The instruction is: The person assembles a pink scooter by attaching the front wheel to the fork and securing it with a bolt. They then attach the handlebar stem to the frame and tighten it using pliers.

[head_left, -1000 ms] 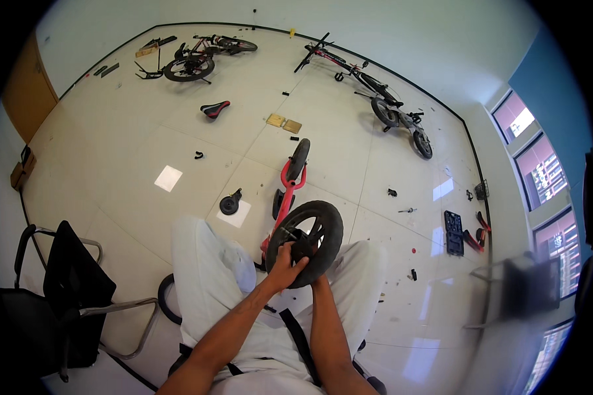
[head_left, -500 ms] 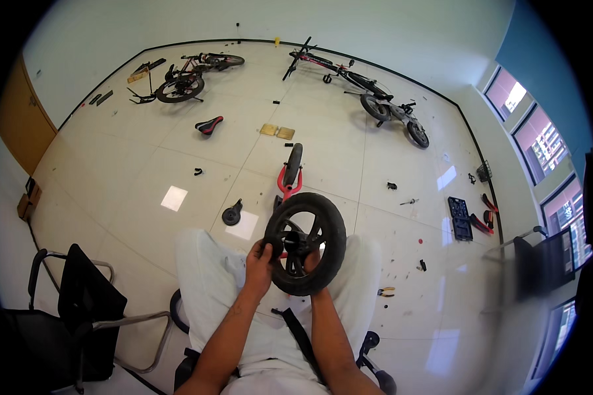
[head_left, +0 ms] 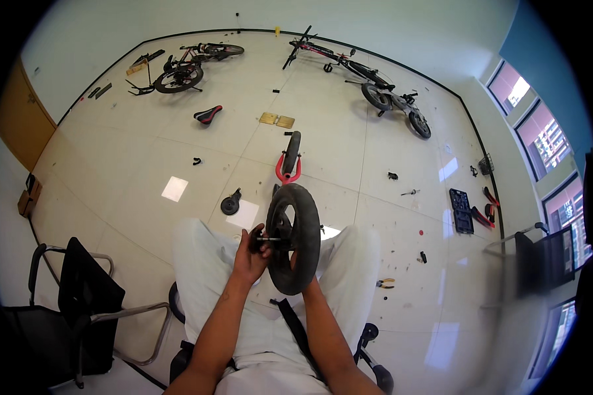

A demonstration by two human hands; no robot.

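You held the small black wheel [head_left: 295, 238] upright above your lap, your left hand [head_left: 249, 258] with fingers curled around its axle at the hub, while your right hand [head_left: 301, 275], mostly hidden behind the tyre, gripped in a way I cannot tell.

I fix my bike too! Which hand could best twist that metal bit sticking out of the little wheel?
Probably the left hand: its fingers already rest on the axle end beside the small black wheel. The right hand is mostly hidden behind the tyre, seemingly steadying it.
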